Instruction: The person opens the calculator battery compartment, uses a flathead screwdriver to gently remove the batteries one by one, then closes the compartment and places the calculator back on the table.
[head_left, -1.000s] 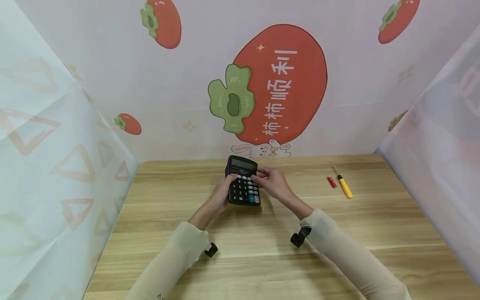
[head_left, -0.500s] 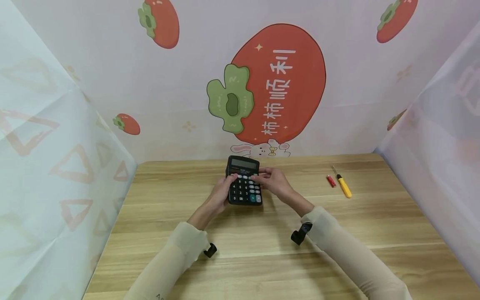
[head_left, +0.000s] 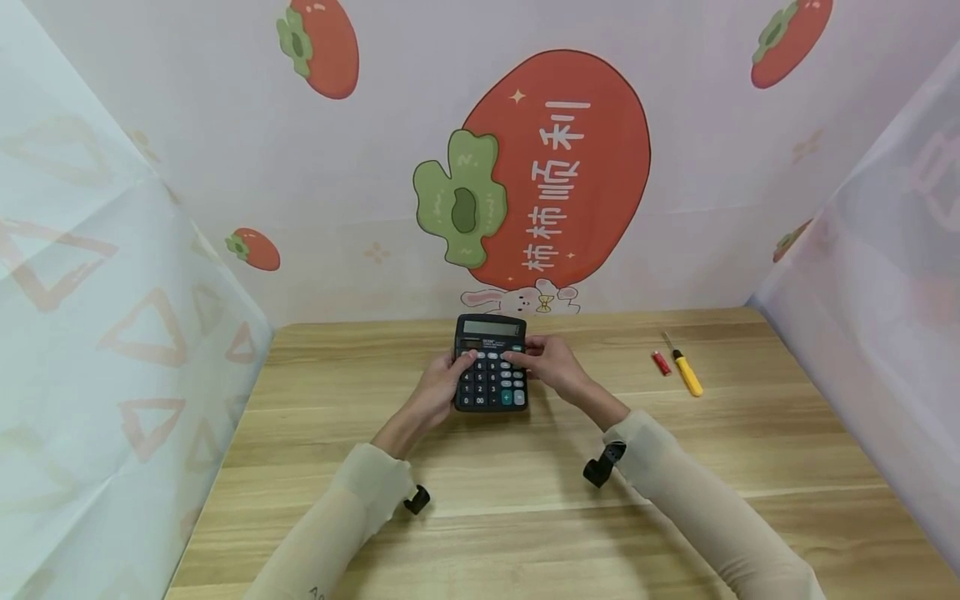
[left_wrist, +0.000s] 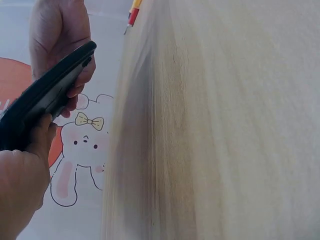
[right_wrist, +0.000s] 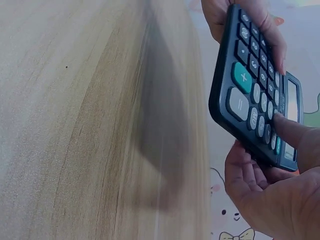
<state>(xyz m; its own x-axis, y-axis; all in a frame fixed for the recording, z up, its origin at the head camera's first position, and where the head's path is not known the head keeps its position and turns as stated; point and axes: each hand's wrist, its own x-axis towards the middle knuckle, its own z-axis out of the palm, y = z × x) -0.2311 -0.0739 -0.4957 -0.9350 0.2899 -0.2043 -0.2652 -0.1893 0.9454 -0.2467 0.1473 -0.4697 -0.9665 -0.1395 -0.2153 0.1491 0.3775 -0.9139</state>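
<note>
A black calculator (head_left: 486,371) with black and grey keys and two green keys is held up by both hands over the back of the table, screen end away from me. My left hand (head_left: 433,390) grips its left edge, thumb on the key face and fingers behind. At the right edge my right hand (head_left: 557,368) holds it, thumb over the upper keys. In the right wrist view the right fingers (right_wrist: 245,175) curl beneath the calculator (right_wrist: 257,85). From the left wrist view only its dark side and underside (left_wrist: 50,92) show. A small mark appears on its screen, too small to read.
To the right on the wooden table (head_left: 525,517) lie a red battery-like cylinder (head_left: 662,363) and a screwdriver (head_left: 687,373) with a yellow handle. A printed white wall sheet (head_left: 360,183) rises behind the table, with sheets along both sides.
The calculator has turned to face the head camera more squarely, its right side swinging outward and its screen showing more fully. Both hands keep their hold on it.
</note>
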